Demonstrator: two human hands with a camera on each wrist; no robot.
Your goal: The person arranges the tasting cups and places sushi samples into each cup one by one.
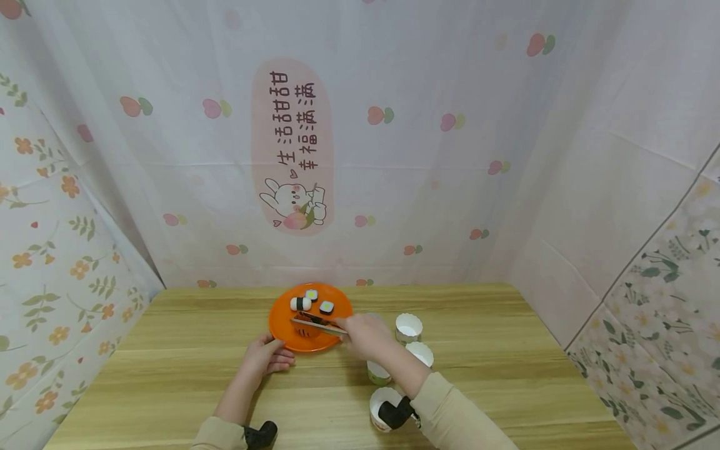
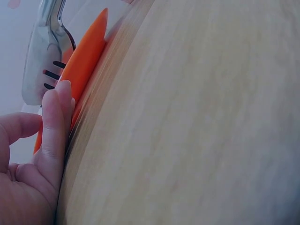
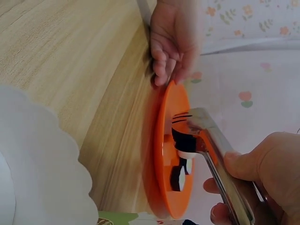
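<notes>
An orange plate (image 1: 280, 334) holds toy sushi: a white piece with a dark band (image 1: 300, 304) and two rolls with yellow-green centres (image 1: 326, 307). My right hand (image 1: 365, 334) grips metal tongs (image 3: 220, 176), their broad, slotted ends low over the plate's near part. I cannot tell whether a piece is between those ends. At the plate's near left rim, my left hand (image 1: 265, 357) pinches the edge, thumb on the upper side and fingers along the outside. The left wrist view shows these fingers against the plate's side (image 2: 86, 61).
Several white scalloped paper cups (image 1: 409, 327) stand right of the plate, some partly behind my right forearm. One cup (image 3: 42, 154) looms large in the right wrist view. Printed curtains (image 1: 422, 187) hang behind and beside the wooden table (image 1: 185, 350).
</notes>
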